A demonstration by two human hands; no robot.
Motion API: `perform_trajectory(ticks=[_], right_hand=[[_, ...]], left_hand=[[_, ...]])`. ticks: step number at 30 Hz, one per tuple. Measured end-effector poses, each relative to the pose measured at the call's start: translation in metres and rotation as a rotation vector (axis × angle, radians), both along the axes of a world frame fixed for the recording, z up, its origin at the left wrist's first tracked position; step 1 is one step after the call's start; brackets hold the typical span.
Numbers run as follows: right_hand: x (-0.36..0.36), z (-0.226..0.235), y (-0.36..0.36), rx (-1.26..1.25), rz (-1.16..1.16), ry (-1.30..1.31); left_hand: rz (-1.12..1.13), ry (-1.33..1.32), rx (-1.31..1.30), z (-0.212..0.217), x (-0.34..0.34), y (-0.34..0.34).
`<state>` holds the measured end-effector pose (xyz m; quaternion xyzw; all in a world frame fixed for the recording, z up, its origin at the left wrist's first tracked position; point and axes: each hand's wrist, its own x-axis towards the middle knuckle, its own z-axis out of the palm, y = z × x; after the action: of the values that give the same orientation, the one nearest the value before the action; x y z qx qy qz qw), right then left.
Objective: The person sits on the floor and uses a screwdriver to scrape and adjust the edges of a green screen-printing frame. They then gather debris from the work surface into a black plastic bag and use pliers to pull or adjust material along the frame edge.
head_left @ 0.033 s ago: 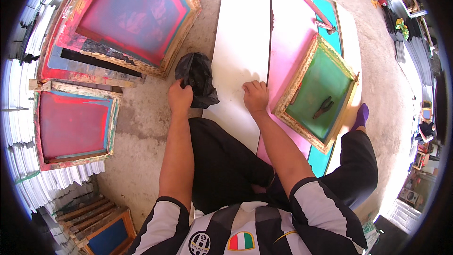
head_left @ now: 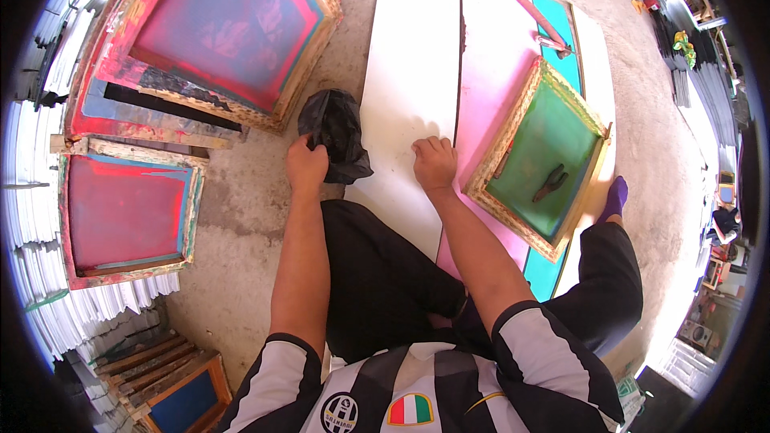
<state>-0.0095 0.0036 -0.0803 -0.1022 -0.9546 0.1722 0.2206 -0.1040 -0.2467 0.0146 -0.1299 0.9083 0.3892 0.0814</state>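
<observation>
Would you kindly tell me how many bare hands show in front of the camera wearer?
2: the left hand, gripping the bag, and the right hand, over the white board. Neither is hidden.

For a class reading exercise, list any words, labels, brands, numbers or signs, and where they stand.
Shirt's oval badge: lettering, not copied here.
Shield patch: no lettering visible.
Green-white item, lower right: too blurred to read.
Black bag: no lettering visible.
</observation>
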Motion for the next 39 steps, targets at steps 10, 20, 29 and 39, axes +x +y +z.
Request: perform_trajectory(ticks=[10,20,29,39], right_hand=[[-0.021,0.002,0.007,0.113,0.000,-0.140],[-0.038,-0.008,0.004,0.146,-0.033,-0.074],[-0.055,-0.004,0.000,0.327,-0.019,-0.347],[-0.084,0.076,-0.113,-0.667,0.295,-0.466]], left_hand=[[0.005,-0.014,-0.003,-0.003,-0.002,0.000],[-0.032,-0.019,-0.035,-0.018,-0.006,-0.006],[-0.031,-0.037,0.007,-0.012,-0.007,-0.004],[-0.061,-0.009,-0.041,-0.014,-0.004,-0.010]])
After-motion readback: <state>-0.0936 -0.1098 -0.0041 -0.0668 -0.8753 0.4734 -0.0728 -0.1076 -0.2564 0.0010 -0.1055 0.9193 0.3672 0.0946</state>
